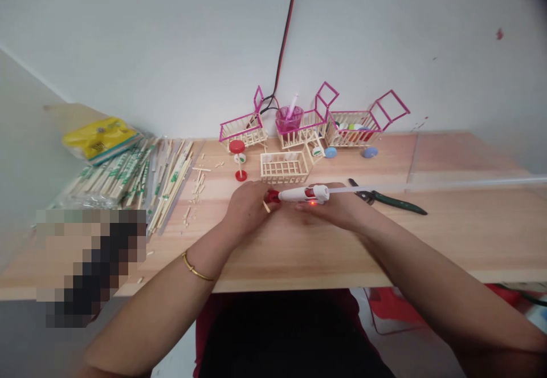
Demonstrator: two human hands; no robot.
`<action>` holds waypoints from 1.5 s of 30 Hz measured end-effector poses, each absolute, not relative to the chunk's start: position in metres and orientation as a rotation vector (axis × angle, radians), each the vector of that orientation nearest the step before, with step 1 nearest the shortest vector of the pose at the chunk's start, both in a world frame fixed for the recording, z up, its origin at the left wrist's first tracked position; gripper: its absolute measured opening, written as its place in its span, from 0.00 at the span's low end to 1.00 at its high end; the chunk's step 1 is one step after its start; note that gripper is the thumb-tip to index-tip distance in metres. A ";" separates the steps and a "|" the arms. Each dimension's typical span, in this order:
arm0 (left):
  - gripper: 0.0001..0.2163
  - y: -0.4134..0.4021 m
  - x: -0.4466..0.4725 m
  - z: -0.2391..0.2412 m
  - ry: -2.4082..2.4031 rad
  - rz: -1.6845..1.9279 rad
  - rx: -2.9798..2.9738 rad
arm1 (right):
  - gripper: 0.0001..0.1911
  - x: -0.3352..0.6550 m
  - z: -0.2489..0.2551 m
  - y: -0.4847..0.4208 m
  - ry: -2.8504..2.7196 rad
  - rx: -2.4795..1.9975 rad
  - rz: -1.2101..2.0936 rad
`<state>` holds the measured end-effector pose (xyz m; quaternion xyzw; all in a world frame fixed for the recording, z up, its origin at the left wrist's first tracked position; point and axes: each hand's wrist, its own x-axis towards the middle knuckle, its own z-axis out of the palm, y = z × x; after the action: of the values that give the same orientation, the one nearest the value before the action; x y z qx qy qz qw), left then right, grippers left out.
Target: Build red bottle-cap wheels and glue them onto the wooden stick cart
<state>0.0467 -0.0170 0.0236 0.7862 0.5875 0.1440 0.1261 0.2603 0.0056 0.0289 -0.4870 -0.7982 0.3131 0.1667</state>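
Holding a white glue gun (304, 194) just above the wooden table (470, 224), the right hand (337, 207) was closed around its body, while the left hand (248, 207) pinched a small wooden stick (266, 206) at the red nozzle. The stick looked light, stiff and easily snapped, best gripped at its far end, away from the tip. Green print on the chopstick wrappers (128, 175) was too small to read.

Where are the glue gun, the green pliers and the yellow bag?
glue gun (299, 194), head view, white barrel.
green pliers (401, 204), head view, green handle.
yellow bag (100, 137), head view, top face.
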 end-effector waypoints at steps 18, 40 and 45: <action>0.08 -0.016 0.046 0.022 1.706 0.436 2.282 | 0.16 0.260 0.025 0.006 -2.255 -1.356 0.900; 0.09 -0.016 0.045 0.022 1.694 0.444 2.281 | 0.15 0.263 0.028 0.007 -2.264 -1.346 0.883; 0.08 -0.016 0.045 0.020 1.697 0.445 2.301 | 0.14 0.262 0.026 0.007 -2.248 -1.360 0.909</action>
<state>0.0449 -0.0159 0.0203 0.7891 0.5820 0.1525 0.1238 0.2623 0.0070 0.0262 -0.4812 -0.7955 0.3217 0.1795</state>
